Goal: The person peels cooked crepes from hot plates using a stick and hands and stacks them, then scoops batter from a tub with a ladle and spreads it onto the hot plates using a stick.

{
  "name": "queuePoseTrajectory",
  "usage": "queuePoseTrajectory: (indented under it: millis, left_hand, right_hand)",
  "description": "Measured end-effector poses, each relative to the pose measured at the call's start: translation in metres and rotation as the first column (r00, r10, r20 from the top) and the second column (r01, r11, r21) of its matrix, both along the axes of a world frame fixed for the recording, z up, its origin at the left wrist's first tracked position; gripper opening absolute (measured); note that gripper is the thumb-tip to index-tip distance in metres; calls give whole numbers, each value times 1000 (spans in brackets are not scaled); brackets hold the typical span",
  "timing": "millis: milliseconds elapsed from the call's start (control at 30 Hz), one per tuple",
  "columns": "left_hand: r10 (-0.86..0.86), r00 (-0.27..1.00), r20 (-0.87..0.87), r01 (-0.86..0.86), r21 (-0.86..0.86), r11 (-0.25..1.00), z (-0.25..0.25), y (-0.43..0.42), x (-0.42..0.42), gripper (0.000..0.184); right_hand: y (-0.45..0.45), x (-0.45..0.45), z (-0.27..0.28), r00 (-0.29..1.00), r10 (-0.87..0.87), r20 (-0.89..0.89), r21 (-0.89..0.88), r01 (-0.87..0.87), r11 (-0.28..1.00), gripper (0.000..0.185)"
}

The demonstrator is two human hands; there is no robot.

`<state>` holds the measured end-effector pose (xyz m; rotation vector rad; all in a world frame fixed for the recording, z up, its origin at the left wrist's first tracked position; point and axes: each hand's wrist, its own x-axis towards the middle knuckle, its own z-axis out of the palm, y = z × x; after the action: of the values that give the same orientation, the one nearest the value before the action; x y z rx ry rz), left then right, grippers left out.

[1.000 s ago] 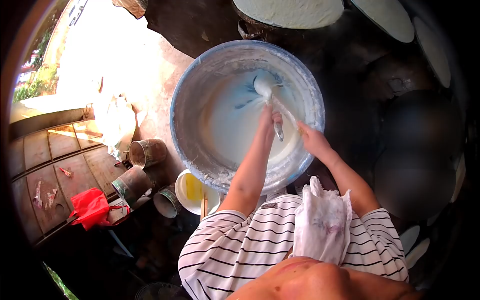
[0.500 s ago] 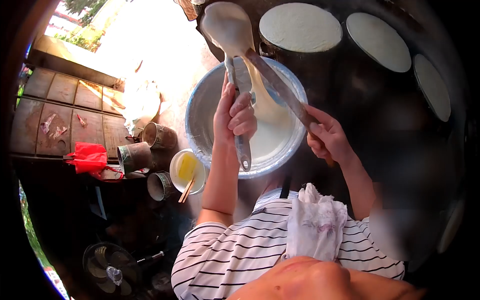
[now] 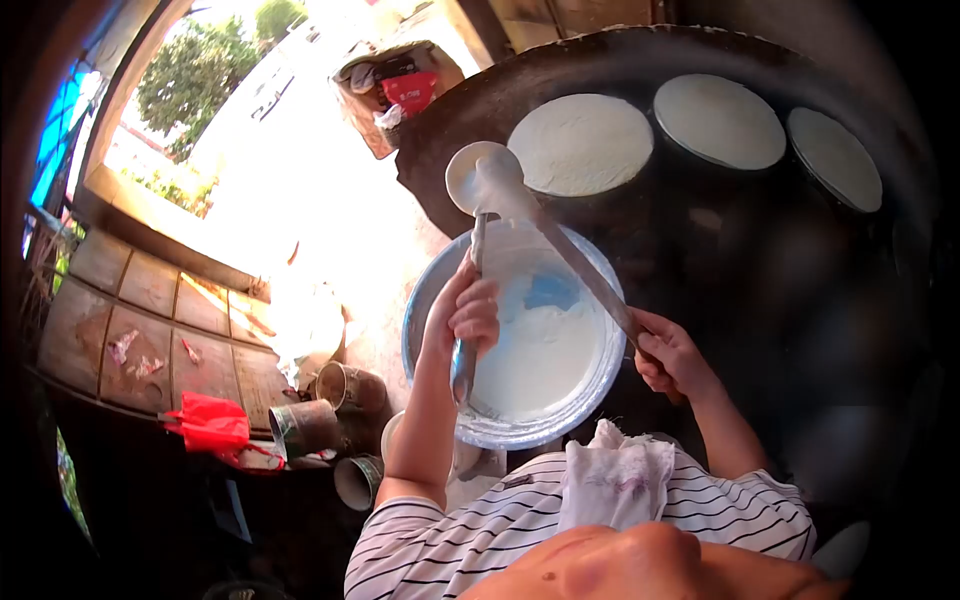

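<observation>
My left hand is closed around the handle of a ladle, whose pale bowl is raised past the far rim of the bucket. My right hand grips a long wooden paddle slanting up to the left. The paddle's batter-coated end lies against or just over the ladle's bowl; exact contact is hard to tell. Beneath both tools stands a blue-rimmed bucket with white batter inside. A patch of its blue inner wall shows above the batter.
Beyond the bucket is a dark, curved cooking surface with three round white sheets, the nearest sheet beside the ladle. At left, several metal cans and a red bag sit near a tiled ledge.
The view has tilted toward the cooking surface, so the bucket appears lower. Thick batter streamed from the tools into the bucket earlier; that stream is gone now. Both hands keep their grips.
</observation>
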<state>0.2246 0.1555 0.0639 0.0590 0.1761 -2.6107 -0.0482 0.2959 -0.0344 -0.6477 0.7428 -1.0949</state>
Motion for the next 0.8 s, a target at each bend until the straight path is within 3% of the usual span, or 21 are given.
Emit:
queuePoseTrajectory:
  millis: [33, 100, 133, 167, 233, 300, 367, 400, 433, 500, 533, 567, 633, 700, 733, 767, 800]
  left_hand:
    - [-10, 1000, -4, 9, -118, 993, -14, 8, -12, 36]
    - [-50, 986, 160, 69, -110, 992, -33, 7, -53, 35]
    - [-253, 965, 63, 250, 48, 967, -45, -8, -79, 38]
    - [-315, 949, 35, 300, 220, 928, -37, -11, -113, 40]
    - [-437, 888, -144, 460, 302, 835, -40, -5, -173, 37]
    - [-524, 827, -203, 548, 86, 832, -24, 20, -238, 22]
    - [-631, 755, -179, 607, -173, 776, -21, 45, -328, 21]
    - [-667, 730, -150, 624, -254, 739, -18, 63, -377, 21]
    - [-732, 659, -172, 709, -184, 681, -7, 90, -430, 15]
    - [-837, 454, -304, 883, 30, 468, 19, 149, -530, 25]
    - [-796, 437, -419, 899, 179, 399, 41, 180, -566, 31]
    - [-808, 374, -455, 925, 115, 363, 37, 199, -603, 31]
    - [-816, 249, -521, 952, -25, 306, 18, 225, -686, 30]
    - [-878, 209, -430, 967, -45, 252, 3, 242, -745, 32]
    - [-898, 189, -398, 979, 12, 201, -1, 247, -767, 31]
    - [-918, 157, -364, 988, 62, 145, -6, 255, -789, 30]
    - [-914, 166, -370, 982, 149, 118, -13, 267, -813, 31]
  right_hand:
    - [18, -10, -4, 998, -60, 10, 18, 60, 998, 44]
    - [44, -23, -2, 980, -187, 60, 79, 183, 980, 44]
    - [52, -27, -5, 967, -255, 27, 114, 250, 961, 43]
    - [65, -32, -11, 939, -343, -9, 139, 341, 930, 42]
    - [96, -55, -1, 886, -448, -116, 135, 461, 877, 43]
    - [141, -95, 20, 772, -622, -128, 34, 630, 776, 43]
    - [171, -151, 47, 544, -810, -219, -197, 789, 583, 44]
    - [176, -185, 53, 350, -887, -300, -299, 849, 436, 42]
    - [176, -220, 58, 128, -924, -359, -418, 863, 282, 40]
    - [183, -294, 46, -229, -843, -486, -606, 784, 136, 38]
    - [187, -304, 37, -343, -747, -570, -566, 823, 53, 39]
    - [195, -321, -20, -550, -701, -454, -737, 674, -51, 47]
    - [251, -324, -102, -686, -501, -527, -784, 620, -24, 47]
    - [317, -317, -113, -639, -396, -660, -730, 670, 134, 47]
    - [334, -330, -101, -395, -632, -667, -414, 902, -128, 47]
    - [351, -357, -82, -215, -842, -495, 34, 963, -266, 48]
    - [352, -388, -53, -381, -857, -347, 78, 899, -431, 46]
